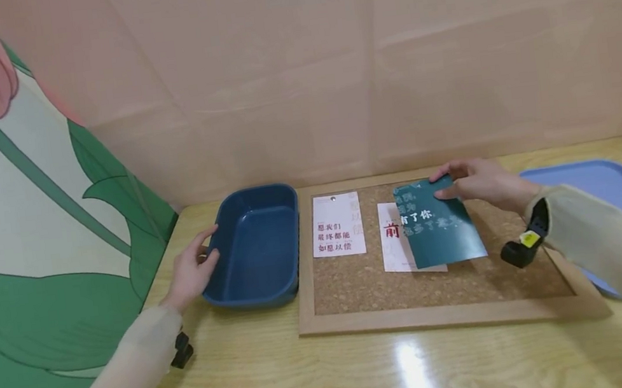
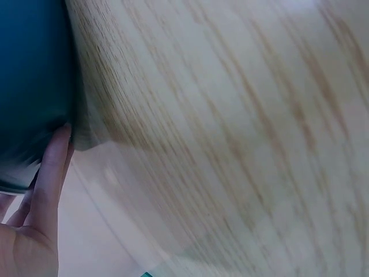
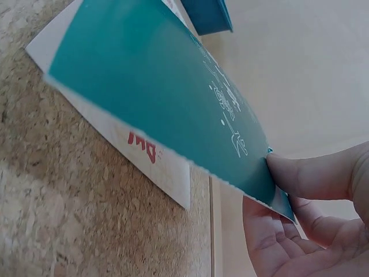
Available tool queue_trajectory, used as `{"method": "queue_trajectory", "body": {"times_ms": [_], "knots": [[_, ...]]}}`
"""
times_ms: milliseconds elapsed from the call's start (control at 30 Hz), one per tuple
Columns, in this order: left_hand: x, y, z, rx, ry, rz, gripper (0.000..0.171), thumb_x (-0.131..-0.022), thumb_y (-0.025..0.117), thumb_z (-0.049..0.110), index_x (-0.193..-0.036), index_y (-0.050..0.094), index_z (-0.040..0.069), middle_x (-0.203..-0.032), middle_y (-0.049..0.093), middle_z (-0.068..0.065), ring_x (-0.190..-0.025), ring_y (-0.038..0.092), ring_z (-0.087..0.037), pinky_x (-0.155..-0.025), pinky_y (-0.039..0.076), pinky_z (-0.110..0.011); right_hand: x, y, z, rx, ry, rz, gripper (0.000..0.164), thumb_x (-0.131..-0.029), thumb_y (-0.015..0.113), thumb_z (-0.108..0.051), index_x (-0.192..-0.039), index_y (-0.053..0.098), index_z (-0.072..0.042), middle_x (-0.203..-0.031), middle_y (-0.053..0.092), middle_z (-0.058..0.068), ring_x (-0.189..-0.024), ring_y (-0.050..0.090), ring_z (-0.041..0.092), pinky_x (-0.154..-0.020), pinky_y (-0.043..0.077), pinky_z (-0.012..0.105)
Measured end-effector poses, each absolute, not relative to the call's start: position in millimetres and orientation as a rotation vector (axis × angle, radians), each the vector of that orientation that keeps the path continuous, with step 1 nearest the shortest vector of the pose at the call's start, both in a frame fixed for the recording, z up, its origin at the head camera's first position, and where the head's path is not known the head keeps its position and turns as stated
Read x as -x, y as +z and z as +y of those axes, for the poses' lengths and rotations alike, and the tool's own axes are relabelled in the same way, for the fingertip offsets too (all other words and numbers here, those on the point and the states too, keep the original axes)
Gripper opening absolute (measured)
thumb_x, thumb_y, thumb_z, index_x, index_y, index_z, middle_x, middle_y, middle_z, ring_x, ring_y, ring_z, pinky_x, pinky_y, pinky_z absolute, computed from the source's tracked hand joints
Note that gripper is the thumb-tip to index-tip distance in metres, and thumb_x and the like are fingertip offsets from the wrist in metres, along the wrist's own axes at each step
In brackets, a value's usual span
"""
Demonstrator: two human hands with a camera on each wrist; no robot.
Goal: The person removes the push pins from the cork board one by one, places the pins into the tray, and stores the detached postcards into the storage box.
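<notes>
A dark teal card (image 1: pixel 446 230) with white lettering is pinched by its upper right corner between the thumb and fingers of my right hand (image 1: pixel 479 184). In the right wrist view the card (image 3: pixel 155 98) tilts above a white card (image 3: pixel 173 179) with red lettering. That white card lies on the cork board (image 1: pixel 356 285), partly covered by the teal one. To its left lies another white card (image 1: pixel 337 236) with red writing. My left hand (image 1: pixel 193 268) touches the left side of a dark blue basin (image 1: pixel 262 302), its fingers (image 2: pixel 51 173) straight along the wall in the left wrist view.
A light blue tray (image 1: pixel 591 172) lies at the right, partly behind the right forearm. The board's wooden frame (image 1: pixel 446 315) sits beside the basin on the wood-grain table (image 1: pixel 286 376). A pinkish covered wall (image 1: pixel 305 92) rises behind, and a flower-patterned panel (image 1: pixel 57 293) stands at left.
</notes>
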State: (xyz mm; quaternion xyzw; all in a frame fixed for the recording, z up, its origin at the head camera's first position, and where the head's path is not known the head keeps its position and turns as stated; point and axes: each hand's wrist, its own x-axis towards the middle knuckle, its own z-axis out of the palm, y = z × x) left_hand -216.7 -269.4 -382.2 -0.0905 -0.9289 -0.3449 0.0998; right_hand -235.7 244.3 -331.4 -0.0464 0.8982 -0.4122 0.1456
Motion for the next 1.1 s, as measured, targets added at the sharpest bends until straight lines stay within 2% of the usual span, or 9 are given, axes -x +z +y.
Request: {"method": "queue_trajectory", "body": {"times_ms": [267,500,633,800,900,1100], "knots": [[213.6,-384.6,-272.0,0.281,-1.033,-2.749,0.046,-0.095,0.052,0.004,-0.14,0.047,0.007,-0.107,0.066,-0.028,-0.089,0.066,-0.034,-0.075,0.052,-0.041,239.2,-331.7,238.0,0.12,-1.203,2.566,0.048,-0.092,0.063,-0.027,-0.132,0.047,-0.005,-0.138,0.039,0.024,-0.116,0.043,0.037,-0.101,0.037,0.059],[214.3,-384.0,-270.0,0.26,-1.04,-2.764,0.046,-0.096,0.052,0.005,-0.142,0.046,0.009,-0.107,0.066,-0.027,-0.087,0.066,-0.032,-0.071,0.051,-0.036,238.7,-326.1,230.9,0.18,-1.253,2.553,0.05,-0.093,0.062,-0.028,-0.133,0.046,-0.004,-0.143,0.036,0.024,-0.121,0.042,0.036,-0.101,0.037,0.057],[216.7,-383.4,-267.2,0.255,-1.056,-2.761,0.046,-0.096,0.052,0.006,-0.142,0.047,0.01,-0.111,0.065,-0.027,-0.091,0.066,-0.033,-0.075,0.052,-0.039,239.6,-323.8,225.4,0.164,-1.323,2.548,0.049,-0.094,0.06,-0.027,-0.134,0.043,-0.002,-0.141,0.036,0.023,-0.122,0.04,0.036,-0.103,0.035,0.057],[217.8,-384.1,-263.7,0.262,-1.067,-2.762,0.046,-0.096,0.052,0.004,-0.141,0.046,0.008,-0.114,0.063,-0.029,-0.092,0.065,-0.034,-0.078,0.052,-0.043,243.2,-322.7,218.7,0.118,-1.359,2.564,0.047,-0.096,0.058,-0.024,-0.134,0.043,-0.001,-0.136,0.04,0.022,-0.112,0.044,0.032,-0.099,0.038,0.054],[218.3,-383.9,-262.8,0.261,-1.06,-2.766,0.047,-0.095,0.052,0.004,-0.141,0.046,0.008,-0.113,0.063,-0.029,-0.091,0.065,-0.035,-0.078,0.052,-0.044,244.7,-322.5,213.7,0.098,-1.371,2.573,0.045,-0.095,0.058,-0.023,-0.133,0.044,-0.001,-0.131,0.043,0.02,-0.106,0.046,0.029,-0.094,0.041,0.048],[220.8,-383.5,-263.3,0.225,-1.056,-2.786,0.047,-0.097,0.05,0.007,-0.143,0.045,0.012,-0.114,0.064,-0.027,-0.096,0.064,-0.034,-0.083,0.051,-0.046,245.3,-321.3,203.9,0.084,-1.452,2.569,0.045,-0.095,0.057,-0.019,-0.134,0.043,0.0,-0.137,0.041,0.022,-0.111,0.045,0.03,-0.095,0.04,0.049]]}}
